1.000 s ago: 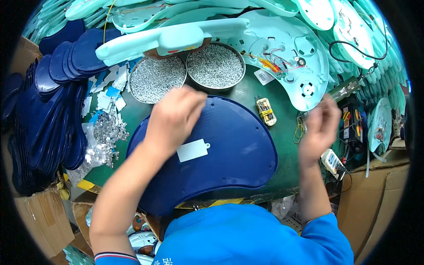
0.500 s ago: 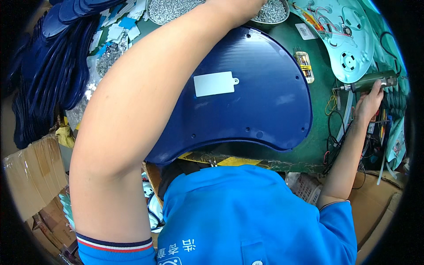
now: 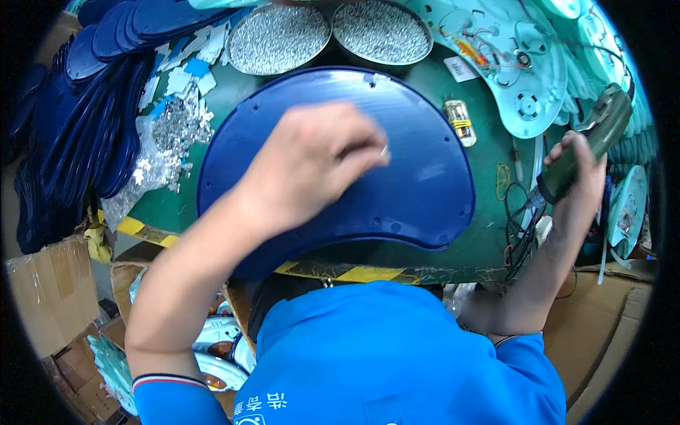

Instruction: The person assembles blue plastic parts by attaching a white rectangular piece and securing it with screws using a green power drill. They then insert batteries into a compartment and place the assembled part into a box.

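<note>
My left hand (image 3: 312,159) hovers over a dark blue curved plastic panel (image 3: 425,184). Its thumb and forefinger pinch a small shiny piece (image 3: 384,151), apparently a screw; motion blurs the hand. The white plate seen earlier on the panel does not show, as hand and forearm cover that area. My right hand (image 3: 577,159) grips a dark green electric screwdriver (image 3: 591,145) at the right side of the bench, its rear end tilted up and away from me.
Two metal bowls of screws (image 3: 280,42) (image 3: 382,32) stand behind the panel. Stacked blue panels (image 3: 92,120) and a bag of small metal parts (image 3: 170,131) lie left. At the right are a light green shell with wires (image 3: 520,71), a banded small part (image 3: 460,122) and black cables (image 3: 520,227).
My left hand has come back from the screw bowls to over the panel. The screwdriver in my right hand has swung from level to steeply tilted. The panel appears shifted left in view.
</note>
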